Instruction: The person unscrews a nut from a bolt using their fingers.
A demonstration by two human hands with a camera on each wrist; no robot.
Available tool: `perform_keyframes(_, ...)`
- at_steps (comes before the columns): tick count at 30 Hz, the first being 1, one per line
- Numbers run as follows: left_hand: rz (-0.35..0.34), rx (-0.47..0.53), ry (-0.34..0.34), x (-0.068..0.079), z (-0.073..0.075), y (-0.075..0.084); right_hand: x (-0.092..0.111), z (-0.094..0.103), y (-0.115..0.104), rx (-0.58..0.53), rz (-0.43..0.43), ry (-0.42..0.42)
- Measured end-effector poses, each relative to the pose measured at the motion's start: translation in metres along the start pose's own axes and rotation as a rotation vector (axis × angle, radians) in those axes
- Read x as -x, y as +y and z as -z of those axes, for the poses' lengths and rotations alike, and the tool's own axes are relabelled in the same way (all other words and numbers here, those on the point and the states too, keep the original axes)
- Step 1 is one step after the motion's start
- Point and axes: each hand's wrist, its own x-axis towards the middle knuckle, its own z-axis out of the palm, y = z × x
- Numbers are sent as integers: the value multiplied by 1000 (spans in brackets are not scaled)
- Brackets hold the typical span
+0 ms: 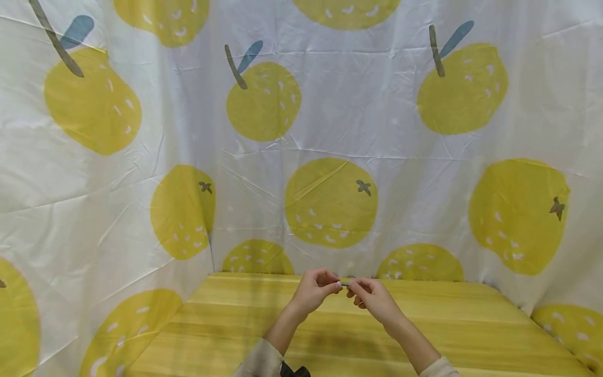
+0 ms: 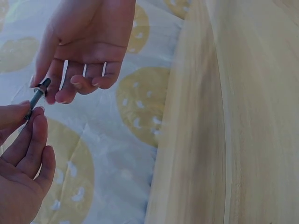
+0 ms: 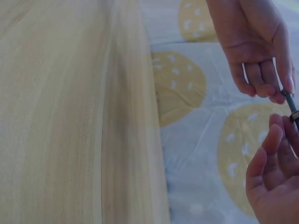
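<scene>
Pinching bolt [image 2: 34,99] w/ L hand [image 1: 312,290] & R hand [image 1: 375,300]; ring [image 2: 40,89] already on nr R end, can't tell what's left

A pale, creased cloth [image 1: 346,120] printed with yellow fruit hangs behind the tabletop [image 1: 221,335] and along its left and right sides. Two part-hidden printed fruit [image 1: 258,257] meet the tabletop's far edge; a rounder printed fruit [image 1: 332,209] shows above that edge's middle. Higher above the tabletop, several fruit carry brownish stems [image 1: 436,52] and blue leaves [image 1: 457,38]. Yellowish wood grain bands the tabletop, parallel to its far edge.
</scene>
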Motion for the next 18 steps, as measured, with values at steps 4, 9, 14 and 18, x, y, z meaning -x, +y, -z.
perform_keyframes(4,0,-4,0,0,0,0,0,0,0,7,12,2)
perform_keyframes(9,-15,4,1,-1,0,1,-1,0,-1,-26,7,17)
perform_keyframes(14,-12,1,0,1,0,1,-1,1,2,-24,9,27)
perform_keyframes(18,-11,6,3,1,-1,1,-1,2,4,-30,37,20)
